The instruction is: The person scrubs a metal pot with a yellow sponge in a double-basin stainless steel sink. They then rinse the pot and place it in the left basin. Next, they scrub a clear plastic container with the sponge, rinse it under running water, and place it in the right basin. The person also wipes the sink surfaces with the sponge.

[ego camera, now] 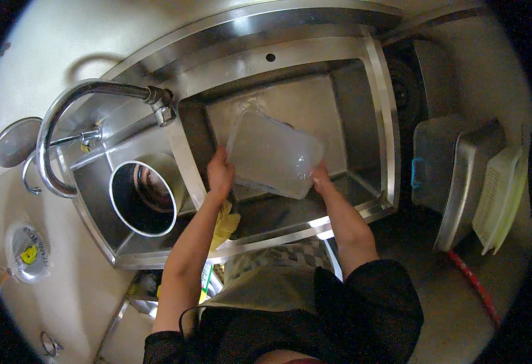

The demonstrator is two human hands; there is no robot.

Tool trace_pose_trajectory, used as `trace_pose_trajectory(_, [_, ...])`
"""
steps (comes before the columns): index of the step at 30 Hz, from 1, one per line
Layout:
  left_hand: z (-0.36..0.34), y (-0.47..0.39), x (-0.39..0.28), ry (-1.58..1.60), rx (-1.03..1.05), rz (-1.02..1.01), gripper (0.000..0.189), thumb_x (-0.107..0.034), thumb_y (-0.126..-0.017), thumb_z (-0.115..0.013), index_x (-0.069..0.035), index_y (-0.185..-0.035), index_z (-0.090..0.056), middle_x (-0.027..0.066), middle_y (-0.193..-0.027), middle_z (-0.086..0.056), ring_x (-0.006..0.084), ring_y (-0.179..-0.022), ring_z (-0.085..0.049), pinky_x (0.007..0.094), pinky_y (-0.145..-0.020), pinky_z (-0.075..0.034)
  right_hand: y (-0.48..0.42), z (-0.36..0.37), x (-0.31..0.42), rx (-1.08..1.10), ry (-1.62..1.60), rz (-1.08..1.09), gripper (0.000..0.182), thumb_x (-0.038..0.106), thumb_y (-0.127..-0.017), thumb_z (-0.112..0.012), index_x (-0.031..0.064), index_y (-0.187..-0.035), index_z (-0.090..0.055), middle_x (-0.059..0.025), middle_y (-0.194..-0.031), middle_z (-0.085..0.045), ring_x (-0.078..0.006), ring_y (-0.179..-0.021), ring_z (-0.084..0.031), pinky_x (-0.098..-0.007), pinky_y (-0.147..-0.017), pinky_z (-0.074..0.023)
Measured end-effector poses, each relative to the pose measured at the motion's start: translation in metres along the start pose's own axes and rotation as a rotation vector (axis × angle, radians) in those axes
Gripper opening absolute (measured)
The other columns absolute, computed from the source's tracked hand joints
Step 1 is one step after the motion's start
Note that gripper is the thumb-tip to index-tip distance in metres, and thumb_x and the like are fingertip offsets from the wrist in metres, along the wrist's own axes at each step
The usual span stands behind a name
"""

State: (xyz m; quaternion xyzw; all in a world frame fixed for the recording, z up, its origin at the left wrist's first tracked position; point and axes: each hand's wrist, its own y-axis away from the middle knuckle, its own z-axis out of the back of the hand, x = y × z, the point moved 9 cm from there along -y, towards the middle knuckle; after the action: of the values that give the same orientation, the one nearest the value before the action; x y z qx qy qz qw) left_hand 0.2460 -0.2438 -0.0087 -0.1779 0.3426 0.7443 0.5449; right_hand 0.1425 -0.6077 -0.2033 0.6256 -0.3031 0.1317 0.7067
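Note:
A translucent plastic container or lid (272,152) is held tilted over the right basin of a stainless steel sink (293,98). My left hand (221,175) grips its left edge, the fingers partly hidden behind it. At its lower right edge, my right hand (320,177) has hold of it, with most fingers out of sight underneath. Light glints on its surface near my right hand. A yellow cloth (226,223) hangs over the sink's front rim beside my left forearm.
A curved metal faucet (56,109) arches over the left side. In the left basin sits a tall metal pot (175,200). A mesh strainer (16,142) hangs on the wall. At the right lean a translucent bin (434,168), a metal pan (459,182) and a yellowish plastic basket (500,191).

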Motion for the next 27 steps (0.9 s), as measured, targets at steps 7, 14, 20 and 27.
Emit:
trace_pose_trajectory(7, [0.089, 0.040, -0.111, 0.035, -0.141, -0.154, 0.028, 0.003, -0.064, -0.057, -0.005, -0.091, -0.053, 0.0127, -0.075, -0.053, 0.0306, -0.066, -0.055, 0.0348, -0.058, -0.046, -0.045, 0.002, -0.081, 0.159, 0.294, -0.172, 0.029, 0.015, -0.078, -0.061, 0.0065, -0.105, -0.058, -0.0042, -0.088, -0.057, -0.0199, -0.084, -0.053, -0.0393, -0.068, -0.0452])
trace_pose_trajectory(14, [0.127, 0.081, -0.206, -0.176, -0.208, -0.585, 0.022, 0.001, -0.058, -0.060, -0.010, -0.078, -0.057, 0.0062, -0.064, -0.047, 0.0236, -0.056, -0.052, 0.0332, -0.047, -0.041, 0.044, -0.118, 0.052, 0.107, -0.051, -0.422, 0.024, 0.020, -0.080, -0.064, 0.0099, -0.101, -0.060, -0.0025, -0.091, -0.062, -0.0193, -0.085, -0.059, -0.0405, -0.067, -0.0486])
trace_pose_trajectory(20, [0.148, 0.136, -0.243, -0.276, -0.336, -1.073, 0.019, -0.004, -0.058, -0.063, -0.014, -0.074, -0.060, -0.0004, -0.063, -0.048, 0.0118, -0.049, -0.045, 0.0244, -0.038, -0.033, 0.038, -0.114, 0.063, 0.156, -0.122, -0.312, 0.024, 0.020, -0.080, -0.063, 0.0097, -0.101, -0.060, -0.0031, -0.092, -0.062, -0.0197, -0.087, -0.059, -0.0411, -0.069, -0.0488])
trace_pose_trajectory(27, [0.142, 0.180, -0.248, -0.262, -0.345, -1.325, 0.021, -0.007, -0.059, -0.063, -0.023, -0.069, -0.053, -0.0064, -0.064, -0.045, 0.0062, -0.055, -0.041, 0.0180, -0.045, -0.027, 0.050, -0.068, 0.062, 0.179, -0.193, -0.141, 0.024, 0.020, -0.081, -0.063, 0.0094, -0.102, -0.059, -0.0038, -0.094, -0.063, -0.0203, -0.089, -0.060, -0.0419, -0.072, -0.0490])
